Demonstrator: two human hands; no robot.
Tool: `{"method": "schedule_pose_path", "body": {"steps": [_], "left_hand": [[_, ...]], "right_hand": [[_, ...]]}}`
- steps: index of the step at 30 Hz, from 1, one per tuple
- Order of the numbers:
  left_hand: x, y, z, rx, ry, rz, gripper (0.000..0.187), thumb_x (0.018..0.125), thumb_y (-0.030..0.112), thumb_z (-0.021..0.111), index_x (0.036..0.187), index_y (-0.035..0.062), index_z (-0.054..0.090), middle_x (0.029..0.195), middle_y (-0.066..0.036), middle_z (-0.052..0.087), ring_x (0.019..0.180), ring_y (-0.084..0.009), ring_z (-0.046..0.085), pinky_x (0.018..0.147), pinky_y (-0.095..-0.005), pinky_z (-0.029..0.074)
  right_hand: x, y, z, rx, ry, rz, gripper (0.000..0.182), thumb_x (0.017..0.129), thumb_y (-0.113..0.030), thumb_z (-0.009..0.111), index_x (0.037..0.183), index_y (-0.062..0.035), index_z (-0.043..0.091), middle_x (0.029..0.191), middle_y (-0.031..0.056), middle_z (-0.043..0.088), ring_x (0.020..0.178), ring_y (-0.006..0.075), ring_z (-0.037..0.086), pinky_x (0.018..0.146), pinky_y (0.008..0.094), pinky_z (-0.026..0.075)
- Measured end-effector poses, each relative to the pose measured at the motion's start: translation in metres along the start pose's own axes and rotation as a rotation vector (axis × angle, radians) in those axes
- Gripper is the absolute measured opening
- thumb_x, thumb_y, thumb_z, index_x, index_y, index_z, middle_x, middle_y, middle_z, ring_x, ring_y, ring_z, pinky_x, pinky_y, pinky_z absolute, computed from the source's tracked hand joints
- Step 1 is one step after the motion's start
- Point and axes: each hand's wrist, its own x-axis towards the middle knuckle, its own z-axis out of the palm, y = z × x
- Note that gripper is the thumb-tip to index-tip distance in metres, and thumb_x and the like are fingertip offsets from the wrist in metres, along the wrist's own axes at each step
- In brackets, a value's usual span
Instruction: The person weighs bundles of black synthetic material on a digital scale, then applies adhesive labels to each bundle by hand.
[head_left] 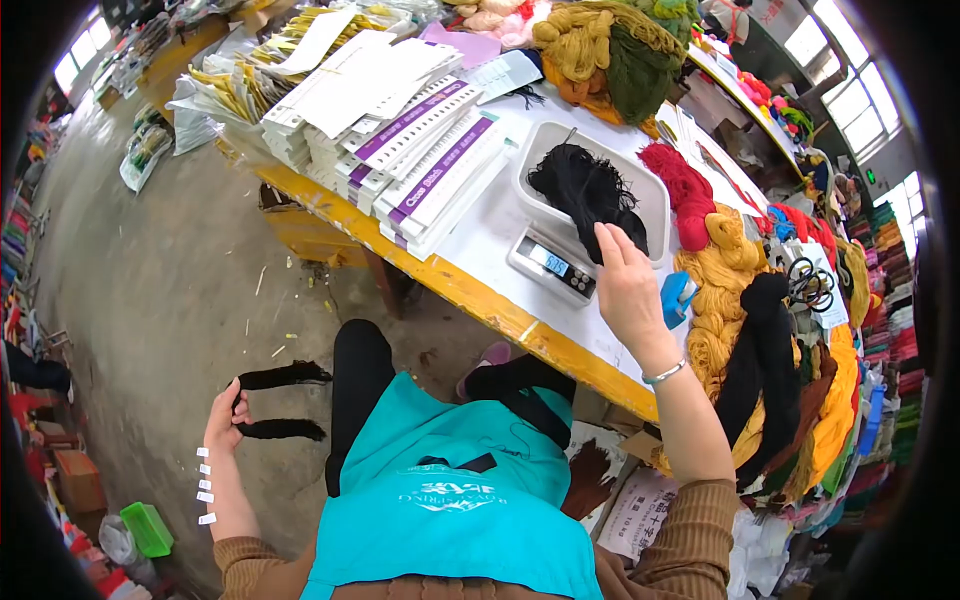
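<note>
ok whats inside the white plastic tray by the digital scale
Black yarn lies in the white plastic tray, with the right hand at its near edge. The yarn hides much of the tray's floor, so anything beneath it cannot be seen.

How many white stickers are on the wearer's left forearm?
5 white stickers, all along the forearm's outer edge: four closely spaced below the left hand, one slightly apart nearer the sleeve. Others may be hidden underneath.
</note>
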Motion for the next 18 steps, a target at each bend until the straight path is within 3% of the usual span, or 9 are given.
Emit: {"method": "schedule_pose_path", "body": {"steps": [2, 5, 11, 14, 15, 17, 18], "left_hand": [[-0.001, 0.005, 0.014, 0.011, -0.018, 0.045, 0.032, 0.094, 0.038, 0.065, 0.081, 0.0115, 0.054, 0.056, 0.006, 0.04, 0.041, -0.0042, 0.032, 0.045, -0.0243, 0.037], [0.001, 0.009, 0.022, 0.017, -0.018, 0.129, 0.027, 0.094, 0.032, 0.066, 0.082, 0.0114, 0.054, 0.059, 0.006, 0.043, 0.043, -0.0039, 0.033, 0.046, -0.0236, 0.037], [-0.015, 0.031, 0.034, -0.068, -0.06, 0.203, 0.021, 0.093, 0.027, 0.067, 0.085, 0.0113, 0.056, 0.064, 0.005, 0.05, 0.046, -0.0037, 0.036, 0.049, -0.023, 0.041], [-0.024, 0.04, 0.043, -0.54, -0.13, 0.342, 0.023, 0.098, 0.032, 0.062, 0.098, 0.0086, 0.064, 0.071, 0.004, 0.057, 0.053, -0.0061, 0.046, 0.054, -0.0243, 0.049], [-0.023, 0.044, 0.038, -0.672, -0.4, 0.388, 0.031, 0.101, 0.035, 0.055, 0.109, 0.007, 0.065, 0.082, -0.001, 0.067, 0.07, -0.0125, 0.061, 0.071, -0.0312, 0.056], [-0.055, 0.064, 0.102, -0.664, -0.065, 0.472, 0.039, 0.103, 0.038, 0.049, 0.117, 0.0049, 0.064, 0.098, -0.008, 0.072, 0.092, -0.0207, 0.067, 0.09, -0.0396, 0.053], [-0.049, 0.064, 0.1, -0.512, -0.228, 0.449, 0.045, 0.104, 0.04, 0.043, 0.121, 0.0037, 0.062, 0.108, -0.012, 0.071, 0.107, -0.0256, 0.064, 0.1, -0.0447, 0.047]], "right_hand": [[-0.002, 0.0, -0.007, -0.032, 0.094, 0.022, 0.054, 0.08, 0.008, 0.053, 0.133, 0.0004, 0.051, 0.128, 0.0225, 0.057, 0.112, 0.0381, 0.059, 0.098, 0.0425, 0.046], [-0.003, 0.009, -0.025, 0.051, 0.175, 0.117, 0.051, 0.082, 0.012, 0.048, 0.132, 0.0002, 0.052, 0.121, 0.0247, 0.061, 0.104, 0.0393, 0.063, 0.092, 0.0427, 0.051], [-0.003, 0.022, -0.048, 0.11, 0.239, 0.143, 0.042, 0.085, 0.003, 0.058, 0.127, 0.0005, 0.055, 0.117, 0.0208, 0.063, 0.102, 0.0355, 0.064, 0.089, 0.0418, 0.053], [-0.007, 0.022, -0.043, 0.054, 0.183, 0.111, 0.046, 0.08, -0.003, 0.067, 0.125, -0.0011, 0.056, 0.119, 0.0179, 0.063, 0.111, 0.0344, 0.061, 0.093, 0.0422, 0.05], [-0.007, 0.022, -0.04, 0.056, 0.183, 0.109, 0.046, 0.08, -0.003, 0.067, 0.125, -0.0011, 0.056, 0.119, 0.0179, 0.063, 0.111, 0.0344, 0.061, 0.093, 0.0422, 0.05], [-0.009, 0.02, -0.033, -0.034, 0.143, 0.032, 0.05, 0.075, -0.008, 0.073, 0.122, -0.0029, 0.058, 0.124, 0.0161, 0.06, 0.121, 0.0342, 0.054, 0.1, 0.0433, 0.045], [-0.011, 0.021, -0.027, -0.055, 0.109, 0.062, 0.057, 0.069, -0.012, 0.079, 0.121, -0.0045, 0.058, 0.129, 0.0149, 0.056, 0.129, 0.034, 0.048, 0.105, 0.0438, 0.04]]}}
